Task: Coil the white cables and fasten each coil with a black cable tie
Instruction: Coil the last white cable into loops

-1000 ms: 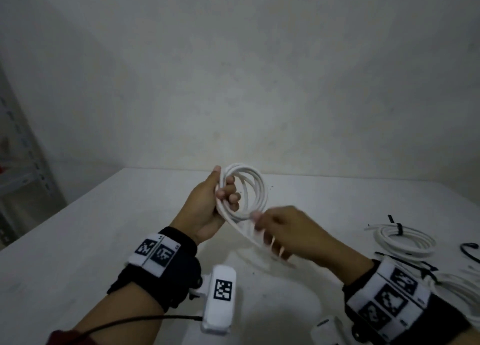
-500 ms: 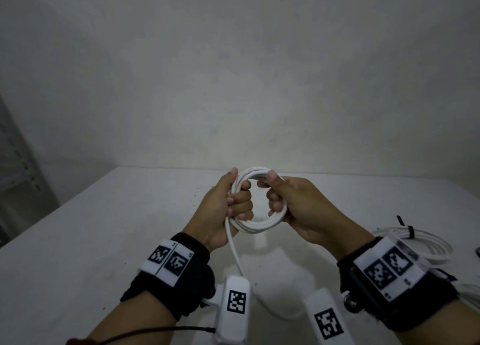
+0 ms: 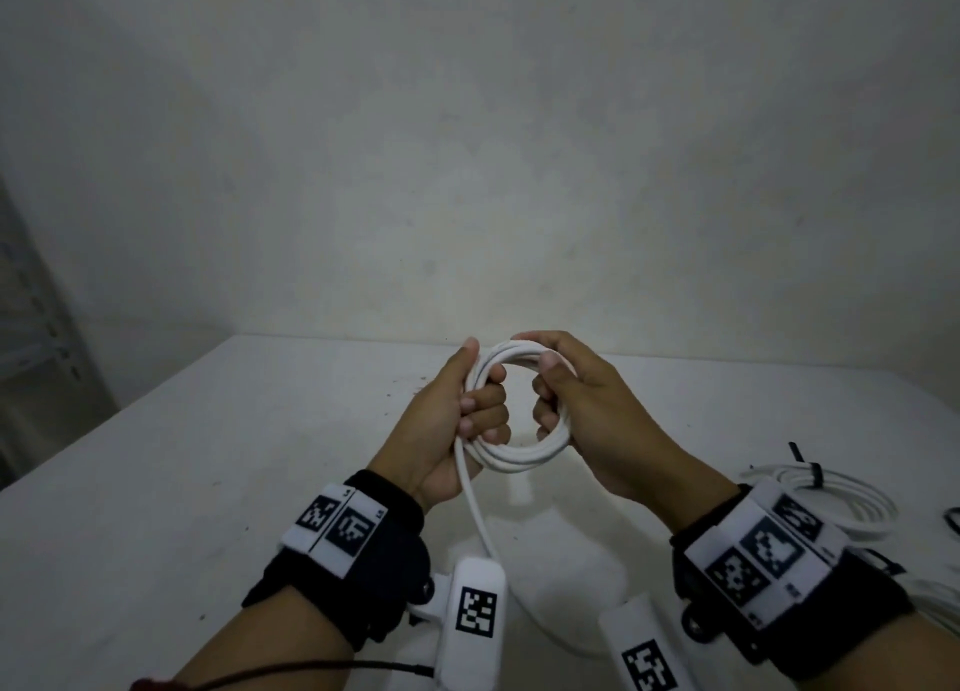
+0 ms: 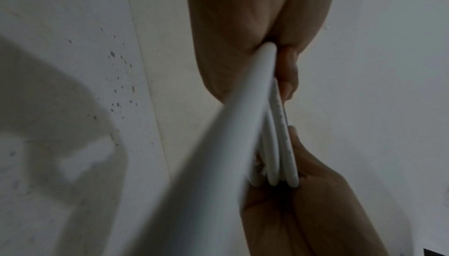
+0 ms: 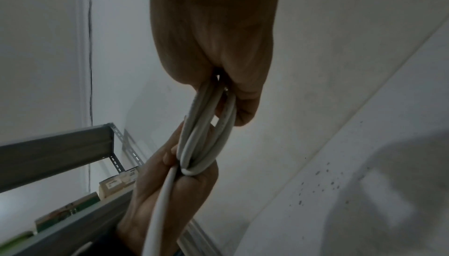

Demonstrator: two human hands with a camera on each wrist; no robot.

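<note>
From the head view, the left hand point(image 3: 447, 430) and right hand point(image 3: 597, 420) each grip opposite sides of the white cable coil point(image 3: 519, 454) held between them above the table point(image 3: 208, 482). Both wrist views show curled fingers clamping the loops, a loose strand trailing below the left hand.

1. The white table point(image 3: 218, 482) is bare to the left and in front of the hands, so a hand can pass there.
2. On the right, a tied cable coil point(image 3: 841, 498) with a black cable tie point(image 3: 810, 469) lies on the table and takes up room.
3. A loose cable tail point(image 3: 478, 508) hangs between the wrists.
4. A metal shelf point(image 5: 60, 145) stands at the far left.
</note>
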